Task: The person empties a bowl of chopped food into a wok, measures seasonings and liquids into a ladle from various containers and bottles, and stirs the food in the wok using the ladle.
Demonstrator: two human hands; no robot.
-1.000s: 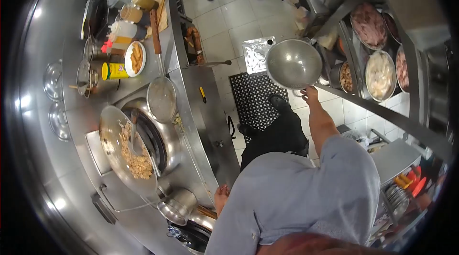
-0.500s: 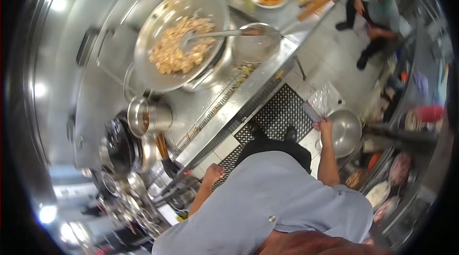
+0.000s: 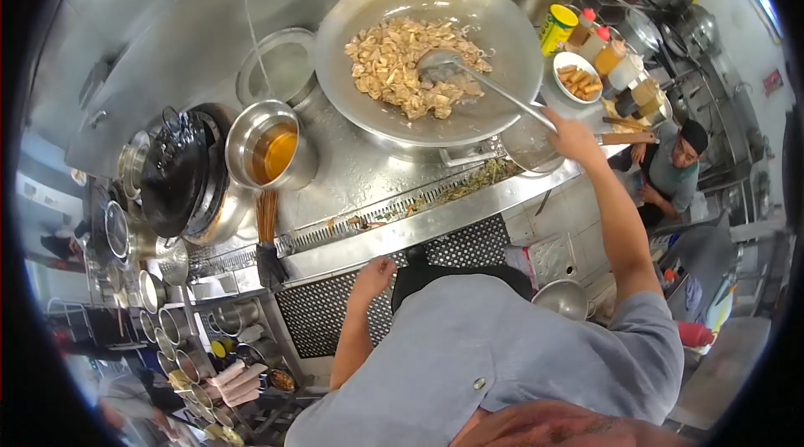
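My right hand (image 3: 576, 139) is closed around the end of a long-handled ladle (image 3: 502, 93). The ladle's head lies among cooked, browned meat slices (image 3: 389, 62) in a large, wide wok (image 3: 335, 95). My left hand (image 3: 374, 278) hangs in front of the counter edge with its fingers curled, and I see nothing in it. Just below my right hand, a round mesh strainer (image 3: 536, 164) with a wooden handle (image 3: 626, 138) rests by the counter edge. A white bowl of fried rolls (image 3: 578, 82) stands right of the wok.
A steel pot of orange-brown liquid (image 3: 275, 154) and stacked black woks (image 3: 176, 170) stand left. Sauce bottles (image 3: 596, 43) and a yellow tin (image 3: 559, 28) are at right. A person (image 3: 674, 170) sits beyond the counter's right end. A metal bowl (image 3: 563, 300) is low behind me.
My right hand has risen from low beside the metal bowl to the ladle and taken hold of its handle. The view has turned towards the counter. My left hand remains curled.
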